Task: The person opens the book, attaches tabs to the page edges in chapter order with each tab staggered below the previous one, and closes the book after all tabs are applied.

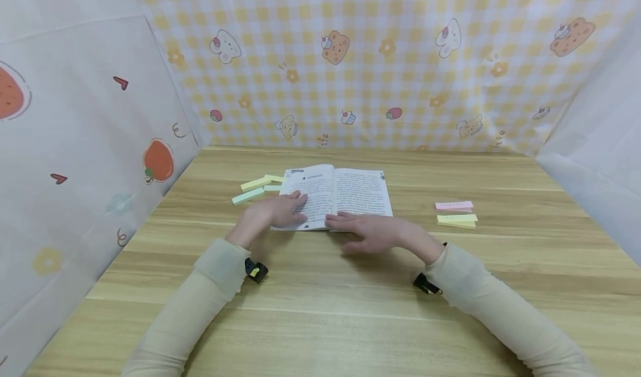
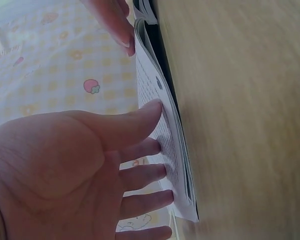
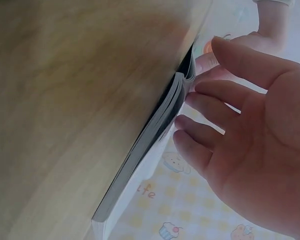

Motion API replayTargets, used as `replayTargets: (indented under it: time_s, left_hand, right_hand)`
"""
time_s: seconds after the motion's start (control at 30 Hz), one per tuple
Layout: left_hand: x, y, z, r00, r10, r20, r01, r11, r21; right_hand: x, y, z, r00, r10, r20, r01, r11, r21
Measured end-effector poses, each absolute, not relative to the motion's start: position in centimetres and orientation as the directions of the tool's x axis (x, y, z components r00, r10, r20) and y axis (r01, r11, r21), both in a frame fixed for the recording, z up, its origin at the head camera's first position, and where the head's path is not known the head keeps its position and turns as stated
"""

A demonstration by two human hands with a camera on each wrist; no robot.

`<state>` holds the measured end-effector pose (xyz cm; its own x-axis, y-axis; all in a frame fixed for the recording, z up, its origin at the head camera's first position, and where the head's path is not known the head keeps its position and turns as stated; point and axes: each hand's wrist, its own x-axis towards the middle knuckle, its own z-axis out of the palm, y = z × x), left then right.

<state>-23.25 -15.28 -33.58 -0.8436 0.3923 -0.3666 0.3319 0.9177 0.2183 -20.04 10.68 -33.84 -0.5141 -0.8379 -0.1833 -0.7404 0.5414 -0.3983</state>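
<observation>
An open book [image 1: 336,194] with printed pages lies flat on the wooden table [image 1: 320,321]. My left hand [image 1: 278,211] rests on the lower part of the left page, its fingers straight. In the left wrist view the left hand [image 2: 95,165] touches the book's page [image 2: 162,125] with straight fingertips. My right hand [image 1: 368,233] lies flat at the book's near edge, below the right page. The right wrist view has that right hand [image 3: 235,125] open, fingertips against the book's page edges [image 3: 157,127]. Neither hand grips anything.
Yellow and green sticky note pads [image 1: 256,187] lie just left of the book. A pink pad [image 1: 453,205] and a yellow pad [image 1: 457,219] lie to its right. Patterned cloth walls [image 1: 350,60] enclose the table at the back and on both sides.
</observation>
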Motion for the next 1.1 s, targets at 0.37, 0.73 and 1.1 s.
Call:
replayTargets:
  time_s: [0.37,0.73,1.1]
  left_hand:
    - [-23.0,-15.4,-33.7,-0.836,0.383,-0.392,0.341,0.924,0.176]
    - [-22.9,-15.4,-34.0,-0.844,0.383,-0.375,0.338,0.923,0.181]
    - [-22.9,-15.0,-33.5,-0.849,0.366,-0.381,0.323,0.930,0.174]
  right_hand:
    - [-21.3,11.4,-32.7,-0.614,-0.789,0.032,-0.731,0.553,-0.400]
    - [-23.9,10.5,-32.6,-0.693,-0.702,0.165,-0.696,0.592,-0.407]
    - [-26.4,9.5,-32.4,-0.773,-0.613,0.164,-0.609,0.643,-0.464]
